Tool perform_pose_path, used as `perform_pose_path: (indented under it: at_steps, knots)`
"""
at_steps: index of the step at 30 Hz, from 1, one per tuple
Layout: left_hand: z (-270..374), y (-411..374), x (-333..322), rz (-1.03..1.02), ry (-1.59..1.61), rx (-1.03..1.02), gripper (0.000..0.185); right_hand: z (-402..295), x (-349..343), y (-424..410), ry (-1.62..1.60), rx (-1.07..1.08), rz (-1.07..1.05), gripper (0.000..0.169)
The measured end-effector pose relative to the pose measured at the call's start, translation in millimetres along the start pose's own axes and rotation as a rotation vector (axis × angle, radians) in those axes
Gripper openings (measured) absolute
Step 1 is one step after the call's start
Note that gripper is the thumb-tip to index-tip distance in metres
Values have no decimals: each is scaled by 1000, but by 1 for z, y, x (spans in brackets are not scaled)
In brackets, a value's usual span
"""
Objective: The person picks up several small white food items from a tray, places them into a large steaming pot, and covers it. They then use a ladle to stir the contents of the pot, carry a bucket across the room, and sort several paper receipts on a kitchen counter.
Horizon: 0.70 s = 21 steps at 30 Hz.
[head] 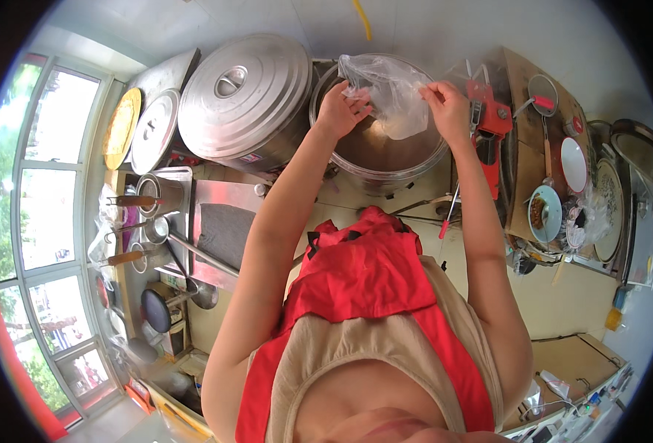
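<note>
Over the open metal pot (354, 158) in front of me, a clear plastic bag (398, 105) hangs loosely. The fingertips of my right hand (447, 108) pinch its right edge. On the other side, my left hand (344, 111) has its fingers spread, palm turned towards the bag. Film overlaps the left fingertips, and whether they grip it is unclear. Something pale (375, 130) shows below the bag inside the pot; I cannot tell what it is.
A large lidded steel pot (243, 105) stands at left, near a smaller lid (156, 130). Ladles and metal containers (157, 194) sit by the window. At right are a red metal device (490, 119), a strainer (542, 97) and a light-blue bowl with brown food (545, 213).
</note>
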State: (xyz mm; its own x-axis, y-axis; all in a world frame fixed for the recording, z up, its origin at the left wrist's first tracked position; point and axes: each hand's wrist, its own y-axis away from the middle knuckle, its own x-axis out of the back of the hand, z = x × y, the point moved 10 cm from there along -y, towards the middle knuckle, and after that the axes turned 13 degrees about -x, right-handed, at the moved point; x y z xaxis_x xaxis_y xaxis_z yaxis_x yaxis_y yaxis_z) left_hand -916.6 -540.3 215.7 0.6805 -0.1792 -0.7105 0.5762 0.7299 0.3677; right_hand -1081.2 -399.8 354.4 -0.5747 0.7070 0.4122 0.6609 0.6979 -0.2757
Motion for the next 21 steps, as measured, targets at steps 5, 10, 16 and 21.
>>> perform_pose_path:
  at_steps: [5, 10, 16, 21]
  knots:
    - [22, -1, -18, -111, -32, -116, 34, -4, -2, -2, 0, -16, -58, 17]
    - [25, -2, -8, -94, -28, -98, 32, -21, 0, 5, 59, -11, -108, 15]
    - [17, -4, 9, -39, -46, -83, 25, -37, 4, 14, 120, 46, -95, 16]
    - [15, -2, 17, -35, -41, -79, 21, -38, 7, 23, 145, 36, -75, 17]
